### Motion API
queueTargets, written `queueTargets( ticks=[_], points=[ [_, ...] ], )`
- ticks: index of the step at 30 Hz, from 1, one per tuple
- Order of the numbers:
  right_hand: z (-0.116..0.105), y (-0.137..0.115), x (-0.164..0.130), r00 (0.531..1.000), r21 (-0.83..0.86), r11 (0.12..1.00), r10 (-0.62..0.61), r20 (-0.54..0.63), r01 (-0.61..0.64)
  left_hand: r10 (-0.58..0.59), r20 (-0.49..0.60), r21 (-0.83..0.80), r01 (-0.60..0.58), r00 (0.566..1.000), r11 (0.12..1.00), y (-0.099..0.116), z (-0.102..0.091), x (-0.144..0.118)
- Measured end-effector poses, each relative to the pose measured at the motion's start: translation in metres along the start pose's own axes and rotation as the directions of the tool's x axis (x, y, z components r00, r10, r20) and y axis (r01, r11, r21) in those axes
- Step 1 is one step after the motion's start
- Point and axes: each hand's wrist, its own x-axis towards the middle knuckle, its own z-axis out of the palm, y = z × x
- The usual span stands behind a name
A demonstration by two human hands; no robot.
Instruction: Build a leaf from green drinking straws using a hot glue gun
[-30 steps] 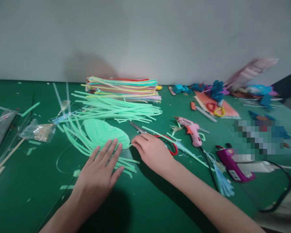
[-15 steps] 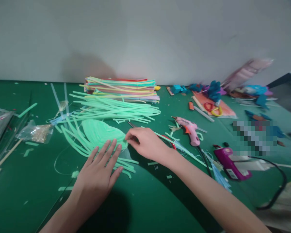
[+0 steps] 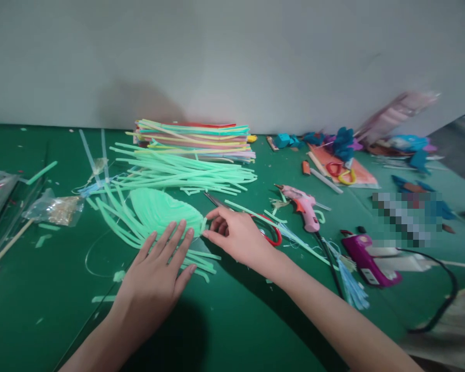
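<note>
A light green leaf-shaped foam piece (image 3: 160, 209) with long strips trailing from it lies on the green table (image 3: 236, 320). My left hand (image 3: 157, 276) lies flat on its near edge, fingers spread and pressing down. At the leaf's right tip, my right hand (image 3: 238, 235) pinches a short green strip end between thumb and forefinger. Red-handled scissors (image 3: 271, 235) lie just behind my right hand, partly hidden by it.
A pile of loose green strips (image 3: 178, 173) and a stack of coloured foam sheets (image 3: 196, 139) sit behind the leaf. A pink glue gun (image 3: 304, 204) and a purple glue gun (image 3: 366, 258) with black cords lie to the right. A plastic bag (image 3: 56, 209) lies at left.
My right hand moved left from the scissors to the leaf's right tip and pinched a strip end there. My left hand stayed flat on the leaf.
</note>
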Motion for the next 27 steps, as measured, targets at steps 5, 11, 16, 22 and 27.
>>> queueTargets(
  ticks=[5,11,16,22,27],
  points=[
    [0.005,-0.005,0.002,0.999,-0.126,0.991,-0.045,0.022,0.047,0.000,0.007,0.009,0.000,1.000,1.000,0.000,0.001,0.000],
    [0.004,-0.006,0.003,0.999,-0.155,0.987,-0.050,0.009,0.051,0.007,0.006,0.019,-0.008,1.000,1.000,-0.001,0.001,-0.001],
    [0.004,-0.006,0.001,0.999,-0.182,0.983,-0.038,-0.007,0.036,0.003,0.016,0.025,-0.004,1.000,1.000,0.000,-0.001,0.000],
    [0.002,-0.005,0.008,0.998,-0.238,0.969,-0.064,0.016,0.066,0.004,0.010,0.050,-0.005,1.000,0.999,0.001,-0.001,0.000],
    [-0.009,-0.012,0.026,0.986,-0.342,0.935,-0.038,0.161,0.092,0.012,0.002,0.054,-0.012,1.000,0.998,0.001,0.000,0.000]
  ],
)
